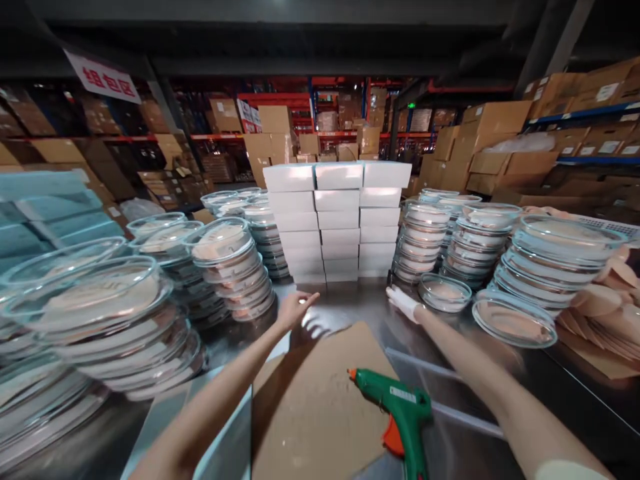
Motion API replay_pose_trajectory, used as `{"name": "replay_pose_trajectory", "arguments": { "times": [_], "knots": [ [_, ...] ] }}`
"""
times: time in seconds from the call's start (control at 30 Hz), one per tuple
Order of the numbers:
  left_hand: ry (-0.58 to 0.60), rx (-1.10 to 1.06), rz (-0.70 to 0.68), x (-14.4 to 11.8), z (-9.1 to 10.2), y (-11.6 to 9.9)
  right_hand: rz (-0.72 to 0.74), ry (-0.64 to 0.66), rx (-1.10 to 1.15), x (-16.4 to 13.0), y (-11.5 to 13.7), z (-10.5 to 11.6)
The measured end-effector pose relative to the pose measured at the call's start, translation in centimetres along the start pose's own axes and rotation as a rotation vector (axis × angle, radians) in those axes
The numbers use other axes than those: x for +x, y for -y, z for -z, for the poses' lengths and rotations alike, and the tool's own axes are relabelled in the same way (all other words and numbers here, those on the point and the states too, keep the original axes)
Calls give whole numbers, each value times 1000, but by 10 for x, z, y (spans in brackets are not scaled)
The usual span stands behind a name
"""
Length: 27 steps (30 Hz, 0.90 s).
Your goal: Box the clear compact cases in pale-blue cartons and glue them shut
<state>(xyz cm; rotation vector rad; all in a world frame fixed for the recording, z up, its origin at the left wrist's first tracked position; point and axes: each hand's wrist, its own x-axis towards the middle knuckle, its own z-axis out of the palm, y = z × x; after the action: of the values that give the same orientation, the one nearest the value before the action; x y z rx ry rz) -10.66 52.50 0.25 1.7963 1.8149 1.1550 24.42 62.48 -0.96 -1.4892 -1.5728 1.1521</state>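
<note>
My left hand (295, 310) is bare and hovers over the metal table, fingers stretched to the right and holding nothing. My right hand (403, 303) wears a white glove, its fingers extended and empty, close to a low round glass dish (445, 293). Beyond both hands rises a block of stacked white boxes (340, 220). Between my forearms lies a sheet of brown cardboard (315, 407). A green hot glue gun (400, 400) with an orange trigger rests at the cardboard's right edge, nozzle pointing left. Translucent glue sticks (465, 420) appear to lie beside it.
Tall stacks of round glass dishes (115, 327) crowd the left side, and more dish stacks (555, 260) stand on the right. Light blue boxes (50, 207) are piled at far left. Tan rounded pieces (600, 313) heap at far right. Shelves with cartons (275, 133) fill the background.
</note>
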Motion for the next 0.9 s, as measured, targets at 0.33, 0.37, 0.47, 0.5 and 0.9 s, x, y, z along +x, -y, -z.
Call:
{"name": "replay_pose_trajectory", "arguments": {
  "times": [0.33,0.37,0.47,0.5,0.9],
  "knots": [
    [-167,326,-305,-303,93,-27,398,-143,-562,-289,-25,54],
    [-75,363,-397,-328,73,-32,347,-166,-628,-317,-31,39],
    [46,497,-522,-379,0,-48,82,-155,-707,-364,-39,-16],
    [65,526,-516,-388,-21,-52,12,-146,-716,-368,-39,-32],
    [55,322,-320,-366,-81,-43,-222,-25,-713,-327,-13,-54]
  ]
}}
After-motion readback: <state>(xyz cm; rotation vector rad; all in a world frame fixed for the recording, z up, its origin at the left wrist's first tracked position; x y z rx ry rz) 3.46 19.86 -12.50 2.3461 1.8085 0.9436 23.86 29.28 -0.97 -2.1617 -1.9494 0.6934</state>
